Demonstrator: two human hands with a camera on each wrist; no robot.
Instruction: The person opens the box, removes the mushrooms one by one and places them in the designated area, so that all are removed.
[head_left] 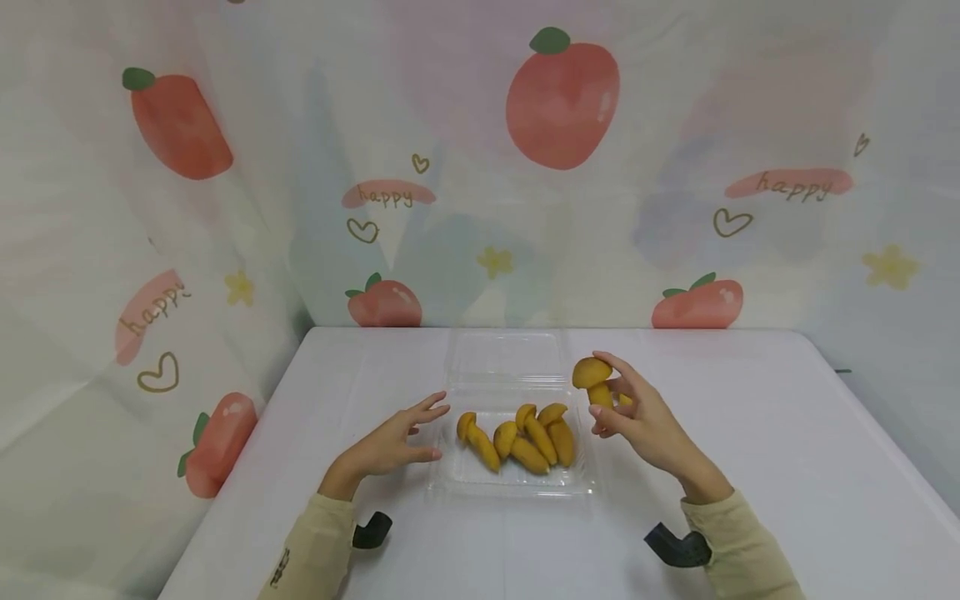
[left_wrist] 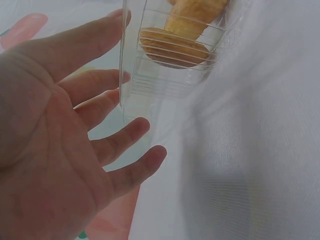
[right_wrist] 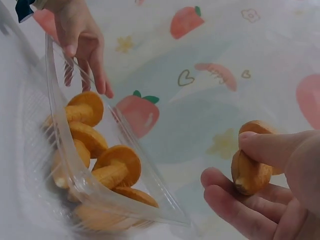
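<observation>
My right hand (head_left: pixel 647 421) pinches a yellow-brown mushroom (head_left: pixel 592 373) between thumb and fingers, raised beside the right edge of the box, cap up. A further bit of yellow shows behind those fingers in the head view. In the right wrist view the thumb presses on the held mushroom (right_wrist: pixel 252 172). A clear plastic box (head_left: pixel 510 487) stands on the table with several mushrooms (head_left: pixel 528 458) lying in it. My left hand (head_left: pixel 386 442) is at the box's left side, fingers spread and holding nothing, with fingertips right at its wall (left_wrist: pixel 127 60) in the left wrist view.
The box's clear lid (head_left: pixel 506 357) lies folded back behind it. A white table (head_left: pixel 750 417) spreads around the box, meeting a fruit-printed cloth (head_left: pixel 465 150) at the back and left. Dark curved pieces (head_left: pixel 677 546) stick out by both sleeves.
</observation>
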